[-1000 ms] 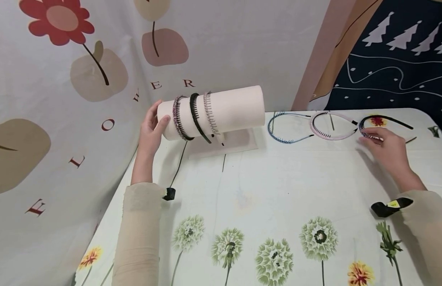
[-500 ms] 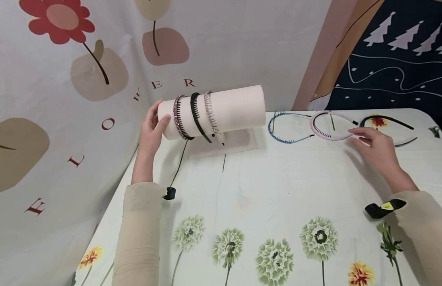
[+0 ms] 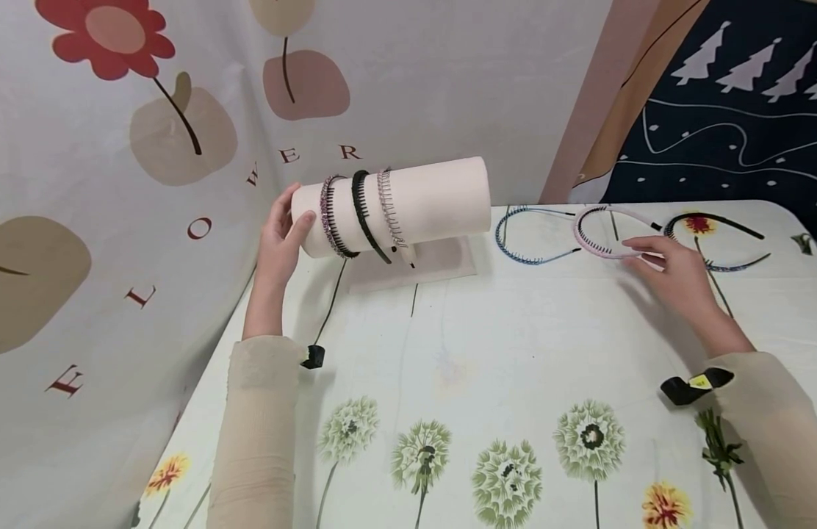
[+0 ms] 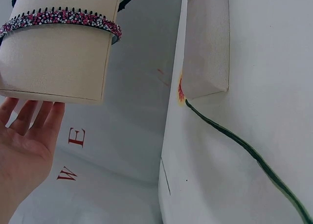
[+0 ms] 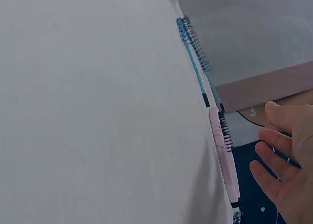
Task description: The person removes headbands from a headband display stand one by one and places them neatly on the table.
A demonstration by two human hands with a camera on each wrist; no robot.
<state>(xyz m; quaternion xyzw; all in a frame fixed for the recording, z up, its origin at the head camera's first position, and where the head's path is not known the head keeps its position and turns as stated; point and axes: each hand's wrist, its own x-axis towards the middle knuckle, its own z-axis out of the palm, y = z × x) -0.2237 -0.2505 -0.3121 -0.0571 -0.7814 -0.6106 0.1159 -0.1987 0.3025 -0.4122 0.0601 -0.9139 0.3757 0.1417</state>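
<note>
A pale headband stand, a horizontal cylinder (image 3: 444,195) on a flat base (image 3: 441,264), carries three toothed headbands: a pink-and-white beaded headband (image 4: 73,18), a black headband (image 3: 361,213) and a light, glittery headband (image 3: 387,209). At the cylinder's left end my left hand (image 3: 281,239) holds it, thumb on the front and fingers around the end. My right hand (image 3: 679,275) hovers by the pink headband (image 3: 630,214) on the table, its fingers relaxed and apart in the right wrist view with nothing between them.
Left of the pink headband lies a blue headband (image 3: 560,257). To its right is a dark headband with a patterned band (image 3: 719,217). A flower-printed cloth (image 3: 501,330) covers the table, and a printed curtain (image 3: 448,88) hangs behind the stand.
My right hand has moved left, from the dark headband to the pink one. The left hand and the stand have stayed in place.
</note>
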